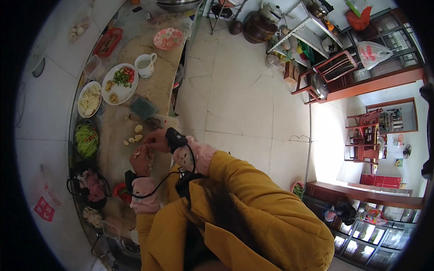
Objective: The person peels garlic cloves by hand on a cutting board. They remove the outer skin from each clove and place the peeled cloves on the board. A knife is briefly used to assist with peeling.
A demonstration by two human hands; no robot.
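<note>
My left hand (140,162) is curled over the counter (117,159), with whitish, papery bits that look like garlic in its fingers. The fingertips of my right hand (158,139) meet those of the left, and what lies between them is hidden. Just beyond them on the counter lie several pale peeled garlic cloves (138,128). A dark, flat rectangular thing (144,107) lies past the cloves, beside a brown handle (149,123) partly covered by my right hand. A white plate (125,93) there carries chopped green and red pepper and small yellowish heaps.
Along the wall stand a plate of pale slices (90,100), a dish of green shreds (86,139) and a dark bowl of pink meat (93,186). A white mug (145,66) and a floral bowl (168,38) stand farther along. Near my left forearm is a red bowl (121,193).
</note>
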